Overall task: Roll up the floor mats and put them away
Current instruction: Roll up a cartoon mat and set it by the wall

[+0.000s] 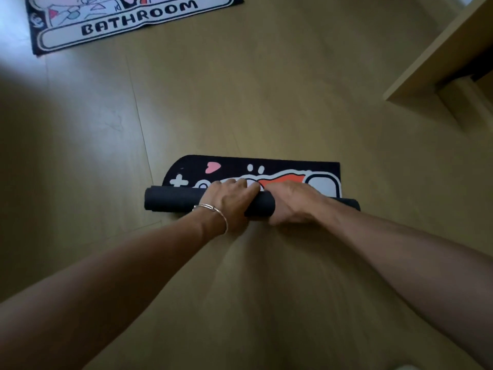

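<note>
A black floor mat with a cartoon print lies on the wooden floor, mostly wound into a dark roll; a short printed strip still lies flat beyond the roll. My left hand, with a thin bracelet at the wrist, lies over the middle of the roll with its fingers curled over the top. My right hand grips the roll just to the right, fingers wrapped over it. A second mat, black and white with the word BATHROOM, lies flat at the far left.
A light wooden piece of furniture stands at the upper right, its corner near the roll's right end. Bare wooden floor stretches between the two mats and around the roll.
</note>
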